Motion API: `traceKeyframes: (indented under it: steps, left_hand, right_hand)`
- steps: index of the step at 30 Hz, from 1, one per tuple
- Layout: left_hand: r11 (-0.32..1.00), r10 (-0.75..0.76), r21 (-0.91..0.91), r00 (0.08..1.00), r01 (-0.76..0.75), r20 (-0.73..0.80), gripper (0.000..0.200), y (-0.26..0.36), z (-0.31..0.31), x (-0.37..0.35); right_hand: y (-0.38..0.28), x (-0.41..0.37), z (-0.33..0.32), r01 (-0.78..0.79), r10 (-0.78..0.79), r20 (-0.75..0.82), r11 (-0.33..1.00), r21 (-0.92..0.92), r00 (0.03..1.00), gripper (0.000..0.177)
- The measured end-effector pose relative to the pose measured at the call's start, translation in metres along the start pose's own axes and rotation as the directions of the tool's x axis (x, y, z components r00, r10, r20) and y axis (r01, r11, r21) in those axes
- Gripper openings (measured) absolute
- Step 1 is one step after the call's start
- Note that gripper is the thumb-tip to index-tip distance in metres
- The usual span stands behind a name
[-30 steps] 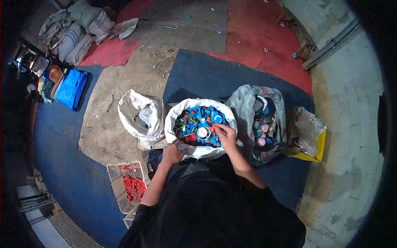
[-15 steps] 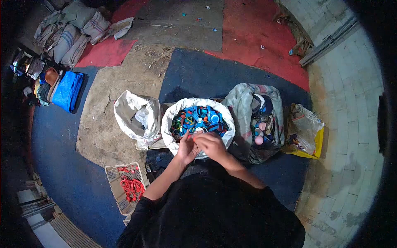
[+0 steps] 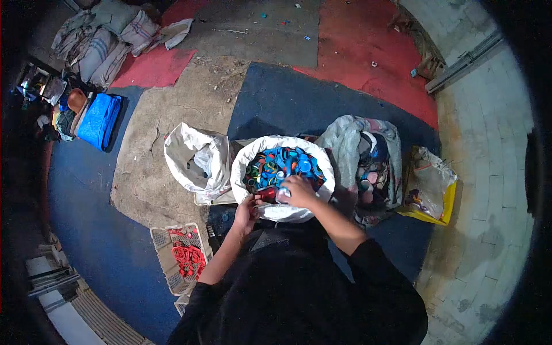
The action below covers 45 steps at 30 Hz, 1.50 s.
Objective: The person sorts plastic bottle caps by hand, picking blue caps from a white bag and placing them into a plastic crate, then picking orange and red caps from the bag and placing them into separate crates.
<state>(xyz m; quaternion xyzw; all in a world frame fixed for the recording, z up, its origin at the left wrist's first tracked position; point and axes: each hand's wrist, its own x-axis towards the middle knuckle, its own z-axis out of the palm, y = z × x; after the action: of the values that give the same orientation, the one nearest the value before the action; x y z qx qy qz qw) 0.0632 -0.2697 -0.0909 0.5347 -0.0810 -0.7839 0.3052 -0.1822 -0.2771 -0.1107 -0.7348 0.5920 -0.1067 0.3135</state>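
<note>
A white sack [image 3: 244, 164] stands open in front of me, full of mostly blue plastic bottle caps and rings [image 3: 282, 164]. My right hand [image 3: 298, 191] rests on the near part of the pile with its fingers curled over a pale cap or small piece. My left hand [image 3: 247, 210] sits at the sack's near rim, fingers bent against the cloth; whether it holds anything is hidden.
An open white sack [image 3: 192, 158] lies to the left, a grey sack [image 3: 351, 138] with mixed caps to the right, then a clear and yellow bag [image 3: 428, 190]. A crate [image 3: 164, 253] with red rings sits at lower left. A blue bundle [image 3: 99, 121] and sacks lie far left.
My hands were together over the near rim half a second ago. Now they have parted: the right has gone back onto the caps, the left down to the rim.
</note>
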Motion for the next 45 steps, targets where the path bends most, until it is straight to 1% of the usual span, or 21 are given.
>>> traceKeyframes:
  steps: [2,5,8,10,11,14,18,22,23,26,27,30,31,32,34,35,36,37,38,41,45]
  left_hand:
    - [0.999,-0.008,0.036,1.000,0.008,-0.011,0.030,0.006,-0.001,-0.006]
    - [0.998,0.003,0.062,1.000,-0.001,-0.028,0.030,0.012,-0.001,-0.017]
    - [0.998,0.022,0.063,1.000,-0.023,0.012,0.031,0.012,-0.010,-0.020]
    - [0.999,0.016,0.039,1.000,-0.016,0.016,0.029,0.010,-0.012,-0.021]
    - [1.000,0.012,0.029,1.000,-0.013,0.018,0.029,0.010,-0.012,-0.021]
    - [0.999,0.010,0.044,0.999,-0.009,-0.037,0.028,0.009,-0.005,-0.026]
    - [0.998,0.001,0.058,1.000,0.000,-0.010,0.029,0.011,-0.003,-0.032]
    - [0.999,0.017,0.045,1.000,-0.018,0.020,0.031,0.008,-0.008,-0.035]
    - [0.999,0.017,0.034,1.000,-0.018,0.020,0.030,0.006,-0.012,-0.035]
    - [0.999,0.039,-0.026,0.998,-0.037,0.059,0.029,-0.001,-0.023,-0.037]
    - [0.998,0.049,-0.050,0.996,-0.045,0.077,0.029,-0.002,-0.024,-0.038]
    - [0.995,0.012,-0.102,0.999,-0.006,0.050,0.029,-0.006,-0.023,-0.042]
    - [0.995,0.006,-0.099,0.999,-0.001,0.053,0.030,-0.005,-0.020,-0.042]
    - [0.995,-0.001,-0.096,0.998,0.006,0.056,0.030,-0.004,-0.017,-0.041]
    - [0.994,-0.002,-0.111,0.996,0.012,0.091,0.031,-0.003,-0.006,-0.040]
    - [0.991,0.004,-0.130,0.992,0.012,0.123,0.032,-0.003,0.000,-0.039]
    - [0.989,0.010,-0.148,0.988,0.014,0.156,0.032,-0.003,0.007,-0.038]
    - [0.990,0.000,-0.140,0.985,0.025,0.174,0.032,-0.001,0.014,-0.037]
    - [0.991,-0.010,-0.131,0.982,0.035,0.191,0.032,0.001,0.020,-0.037]
    - [0.992,-0.023,-0.116,0.965,0.055,0.260,0.032,0.009,0.041,-0.041]
    - [0.986,0.004,-0.159,0.933,0.057,0.360,0.034,0.012,0.058,-0.041]
  right_hand:
    - [-0.012,-0.012,0.009,0.035,-0.036,-0.010,0.997,-0.061,0.999,0.052]
    - [-0.014,-0.011,0.000,0.101,-0.102,0.020,0.994,0.046,0.995,0.045]
    - [-0.017,0.014,-0.047,-0.258,0.189,0.251,0.926,0.276,0.949,0.037]
    - [0.006,0.034,-0.046,-0.302,0.285,0.100,0.894,0.331,0.953,0.031]
    - [0.024,0.044,-0.035,-0.241,0.274,-0.045,0.902,0.358,0.961,0.030]
    - [0.042,0.059,-0.005,-0.288,0.294,-0.323,0.955,0.068,0.900,0.028]
    - [0.019,0.048,0.009,-0.286,0.260,-0.217,0.953,-0.102,0.941,0.028]
    - [0.010,0.028,0.015,-0.220,0.235,-0.369,0.972,0.085,0.899,0.023]
    - [0.009,0.023,0.011,-0.314,0.320,-0.249,0.947,0.068,0.914,0.019]
    - [0.010,-0.007,0.005,-0.137,0.172,-0.206,0.975,0.175,0.963,0.017]
    - [0.011,-0.016,0.004,-0.006,0.063,-0.297,0.982,0.189,0.953,0.018]
    - [0.011,-0.046,-0.008,0.122,-0.035,-0.394,0.972,0.199,0.918,0.019]
    - [0.000,-0.058,-0.025,0.063,-0.002,-0.367,0.986,0.154,0.930,0.019]
    - [0.004,-0.062,-0.020,0.000,0.142,-0.342,0.924,0.383,0.929,0.020]
    - [0.004,-0.071,-0.016,-0.109,0.396,-0.203,0.638,0.762,0.896,0.022]
    - [0.010,-0.078,-0.020,-0.131,0.404,-0.199,0.656,0.743,0.893,0.026]
    - [0.007,-0.081,-0.018,-0.049,0.463,-0.131,0.356,0.933,0.876,0.026]
    - [-0.005,-0.086,-0.031,-0.040,0.486,-0.041,0.154,0.987,0.873,0.028]
    - [-0.016,-0.090,-0.044,-0.027,0.487,0.050,-0.054,0.998,0.872,0.032]
    - [-0.028,-0.092,-0.054,0.025,0.377,0.125,-0.369,0.929,0.918,0.037]
    - [-0.023,-0.086,-0.052,0.095,0.316,0.090,-0.525,0.846,0.945,0.032]
